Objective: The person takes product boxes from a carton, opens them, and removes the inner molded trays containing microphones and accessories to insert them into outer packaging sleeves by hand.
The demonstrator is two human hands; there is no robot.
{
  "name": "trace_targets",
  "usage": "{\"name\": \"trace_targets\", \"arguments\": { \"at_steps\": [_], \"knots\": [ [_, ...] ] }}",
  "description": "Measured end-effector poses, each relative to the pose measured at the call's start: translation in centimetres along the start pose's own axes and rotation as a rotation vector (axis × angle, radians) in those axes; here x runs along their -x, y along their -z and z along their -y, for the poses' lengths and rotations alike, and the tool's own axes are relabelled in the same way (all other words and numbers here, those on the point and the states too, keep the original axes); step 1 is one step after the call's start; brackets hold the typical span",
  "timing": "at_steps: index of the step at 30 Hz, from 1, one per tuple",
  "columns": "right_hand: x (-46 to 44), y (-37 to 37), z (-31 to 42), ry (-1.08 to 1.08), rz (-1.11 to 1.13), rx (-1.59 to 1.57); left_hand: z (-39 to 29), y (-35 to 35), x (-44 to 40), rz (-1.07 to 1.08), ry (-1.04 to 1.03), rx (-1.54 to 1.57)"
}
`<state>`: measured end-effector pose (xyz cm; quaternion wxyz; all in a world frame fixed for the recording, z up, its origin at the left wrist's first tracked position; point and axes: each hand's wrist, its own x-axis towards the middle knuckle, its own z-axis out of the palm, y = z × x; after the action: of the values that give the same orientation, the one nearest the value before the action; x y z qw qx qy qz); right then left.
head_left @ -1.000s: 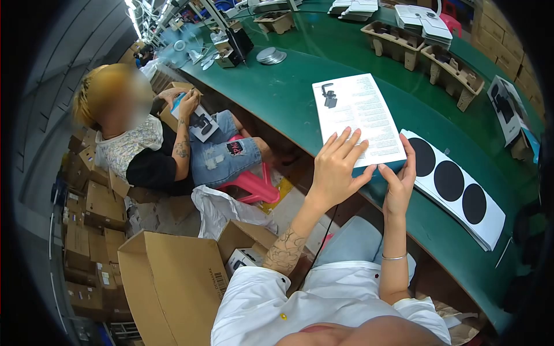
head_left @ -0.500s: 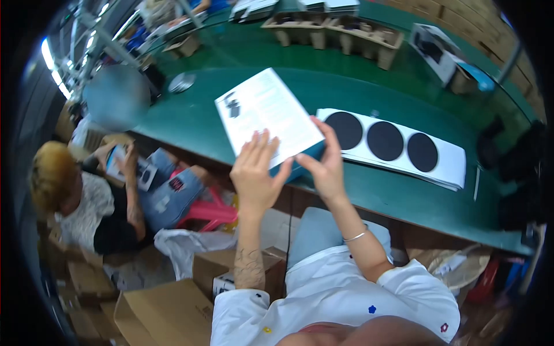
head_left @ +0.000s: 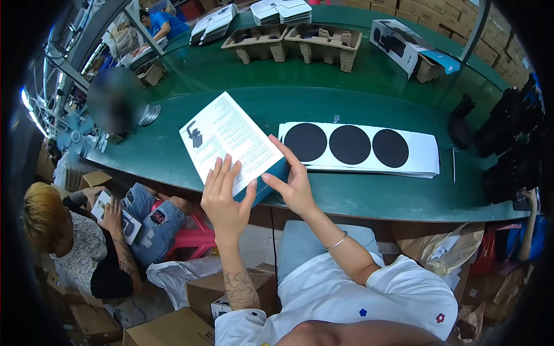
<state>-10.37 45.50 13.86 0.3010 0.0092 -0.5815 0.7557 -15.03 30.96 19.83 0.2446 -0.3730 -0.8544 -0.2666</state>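
Note:
A white printed box with a blue side sits tilted at the near edge of the green table. My left hand lies on its printed face, fingers spread and thumb apart. Around the box's right corner, my right hand grips it with thumb and fingers. Just right of the box, a stack of white sheets bears black discs.
Moulded pulp trays, stacked flat cartons and an open product box stand at the back. Black devices are at right. A co-worker sits at left, holding a box. Cardboard boxes stand below.
The camera view has swung right, so the table and co-worker appear farther left. Both hands stay on the box in much the same pose.

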Motion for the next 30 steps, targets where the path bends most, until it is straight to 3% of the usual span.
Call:
{"name": "trace_targets", "arguments": {
  "at_steps": [9, 30],
  "knots": [
    [0.1, -0.2, 0.5, 0.03, -0.039, 0.121, -1.6, 0.7, -0.7, 0.033, 0.024, -0.073],
    [0.1, -0.2, 0.6, 0.053, -0.036, 0.05, -1.5, 0.5, -0.6, 0.064, -0.011, -0.137]
  ]
}}
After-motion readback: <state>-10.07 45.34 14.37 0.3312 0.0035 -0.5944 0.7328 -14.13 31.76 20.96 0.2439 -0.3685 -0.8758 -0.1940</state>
